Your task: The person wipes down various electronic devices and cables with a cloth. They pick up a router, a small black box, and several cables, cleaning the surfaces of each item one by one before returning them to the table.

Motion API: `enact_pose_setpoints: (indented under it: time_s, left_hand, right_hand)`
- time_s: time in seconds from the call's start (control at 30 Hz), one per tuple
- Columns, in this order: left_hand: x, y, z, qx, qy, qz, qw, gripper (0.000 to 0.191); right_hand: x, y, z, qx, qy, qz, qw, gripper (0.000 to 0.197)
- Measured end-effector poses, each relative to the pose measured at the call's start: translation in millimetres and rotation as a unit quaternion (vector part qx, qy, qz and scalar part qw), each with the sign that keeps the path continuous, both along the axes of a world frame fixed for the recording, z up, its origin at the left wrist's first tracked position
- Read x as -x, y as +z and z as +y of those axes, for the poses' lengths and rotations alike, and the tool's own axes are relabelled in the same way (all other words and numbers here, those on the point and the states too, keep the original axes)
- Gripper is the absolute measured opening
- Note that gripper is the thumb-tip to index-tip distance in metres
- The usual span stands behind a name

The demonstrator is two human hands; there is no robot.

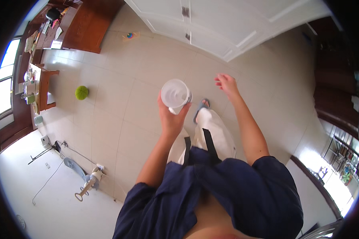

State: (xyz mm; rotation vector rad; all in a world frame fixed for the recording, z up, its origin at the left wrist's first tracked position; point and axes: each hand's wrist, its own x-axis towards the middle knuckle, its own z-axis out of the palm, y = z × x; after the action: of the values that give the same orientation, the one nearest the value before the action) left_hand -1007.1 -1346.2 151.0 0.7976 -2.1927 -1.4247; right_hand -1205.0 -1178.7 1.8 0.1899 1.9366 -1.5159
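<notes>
A whitish plastic cup [176, 93], round-mouthed and translucent, is held in front of my body with its opening towards me. My left hand [173, 118] is wrapped around its near side, with the thumb and fingers on opposite sides of the wall. A small white tab or handle part [172, 110] shows at the rim by the palm. Inside, the cup looks bare apart from a small pale patch, which I cannot identify. To the right, my right hand [226, 84] hangs in the air with loosely bent fingers, apart from the cup and with nothing visible in it.
A green ball [81, 93] and a small colourful toy [129, 35] lie on the tiled floor [113, 77]. White cabinet doors [224, 27] stand ahead. At left are a wooden desk [83, 27], a low wooden table [44, 89] and a child's ride-on toy [88, 180] near a cable.
</notes>
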Motion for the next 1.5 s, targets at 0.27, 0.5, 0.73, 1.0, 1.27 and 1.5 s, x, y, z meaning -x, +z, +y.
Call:
enact_pose_setpoints:
  time_s: [0.27,0.5,0.73,1.0,1.27,1.5]
  left_hand:
    - [79,-90,-129,-0.158,-0.004,-0.003,0.987,0.081]
    - [145,-182,-250,-0.215,-0.099,-0.072,0.969,0.077]
    - [190,-326,-332,-0.045,-0.203,-0.16,0.965,0.071]
    - [221,-439,-314,-0.352,-0.061,-0.091,0.93,0.069]
    - [261,-492,-277,-0.287,-0.133,-0.072,0.946,0.066]
    - [314,-545,-200,-0.299,-0.239,-0.117,0.917,0.064]
  right_hand:
    - [145,-36,-205,0.057,-0.008,0.003,0.998,0.032]
    - [200,-222,-270,-0.067,-0.047,-0.088,0.993,0.028]
    - [242,-394,-308,-0.136,-0.13,-0.06,0.98,0.042]
    - [254,-523,-325,-0.158,-0.158,0.083,0.971,0.049]
    - [68,-511,-240,-0.33,-0.008,0.086,0.94,0.034]
    - [-16,-460,-111,-0.154,0.024,0.03,0.987,0.044]
